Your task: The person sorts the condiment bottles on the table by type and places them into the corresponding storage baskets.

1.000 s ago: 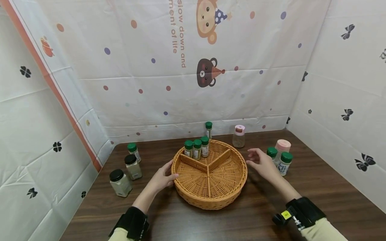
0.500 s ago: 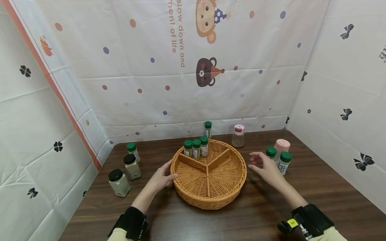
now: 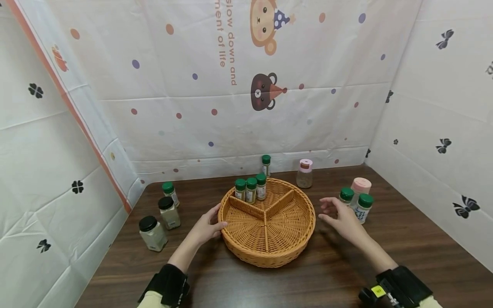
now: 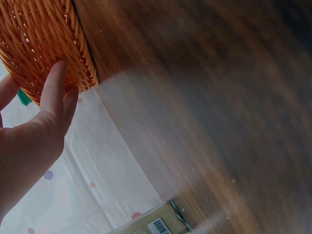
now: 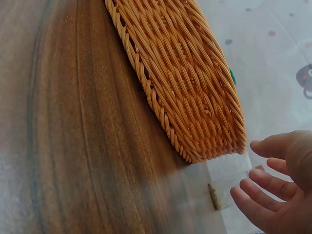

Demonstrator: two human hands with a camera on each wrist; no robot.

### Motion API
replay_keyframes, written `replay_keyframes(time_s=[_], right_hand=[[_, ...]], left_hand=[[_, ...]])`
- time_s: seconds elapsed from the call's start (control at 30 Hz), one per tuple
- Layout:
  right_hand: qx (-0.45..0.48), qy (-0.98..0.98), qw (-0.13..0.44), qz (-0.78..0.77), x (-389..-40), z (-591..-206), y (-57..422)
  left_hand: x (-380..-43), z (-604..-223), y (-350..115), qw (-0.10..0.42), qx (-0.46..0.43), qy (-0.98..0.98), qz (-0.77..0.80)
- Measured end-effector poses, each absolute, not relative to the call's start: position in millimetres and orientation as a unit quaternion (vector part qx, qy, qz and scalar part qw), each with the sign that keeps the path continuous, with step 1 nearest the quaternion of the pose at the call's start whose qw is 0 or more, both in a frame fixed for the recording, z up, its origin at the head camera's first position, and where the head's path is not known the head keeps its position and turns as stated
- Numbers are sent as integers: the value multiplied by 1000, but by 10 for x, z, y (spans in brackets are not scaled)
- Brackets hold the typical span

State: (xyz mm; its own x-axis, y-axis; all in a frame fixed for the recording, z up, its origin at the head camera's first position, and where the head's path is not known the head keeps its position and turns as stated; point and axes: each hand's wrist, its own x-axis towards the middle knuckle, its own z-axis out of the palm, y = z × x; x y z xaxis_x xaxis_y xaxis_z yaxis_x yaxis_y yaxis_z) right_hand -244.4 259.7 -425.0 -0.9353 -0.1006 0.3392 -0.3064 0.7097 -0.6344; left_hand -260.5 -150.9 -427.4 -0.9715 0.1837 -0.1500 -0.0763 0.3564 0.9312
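A round wicker basket (image 3: 286,233), split by dividers into three compartments, stands mid-table. Three green-lidded spice jars (image 3: 251,191) are upright in its back compartment; both front compartments hold nothing. My left hand (image 3: 203,229) grips the basket's left rim, thumb over the edge and fingers along the outer wall. In the left wrist view those fingers (image 4: 52,87) lie against the weave. My right hand (image 3: 344,220) is just off the basket's right side, fingers loosely bent, touching nothing in the right wrist view. Right behind it stand two green-lidded jars (image 3: 363,208) and a pink-lidded one (image 3: 361,186).
To the left are two black-lidded jars (image 3: 153,234) and a green-lidded jar (image 3: 170,193). Behind the basket stand a green-lidded jar (image 3: 266,165) and a pink-lidded shaker (image 3: 304,174). Printed cloth (image 3: 185,128) hangs around the dark wooden table (image 3: 215,282).
My right hand has shifted slightly to the right, away from the basket. The left hand, the basket and the jars have stayed in place.
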Motion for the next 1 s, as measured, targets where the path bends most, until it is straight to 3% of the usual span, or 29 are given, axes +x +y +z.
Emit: replay_keyframes(time_s=[1.0], right_hand=[[109,-916,148,356,-2243,-4322,2851]], left_hand=[[-2597,-4257,-1503,114,29,814,569]])
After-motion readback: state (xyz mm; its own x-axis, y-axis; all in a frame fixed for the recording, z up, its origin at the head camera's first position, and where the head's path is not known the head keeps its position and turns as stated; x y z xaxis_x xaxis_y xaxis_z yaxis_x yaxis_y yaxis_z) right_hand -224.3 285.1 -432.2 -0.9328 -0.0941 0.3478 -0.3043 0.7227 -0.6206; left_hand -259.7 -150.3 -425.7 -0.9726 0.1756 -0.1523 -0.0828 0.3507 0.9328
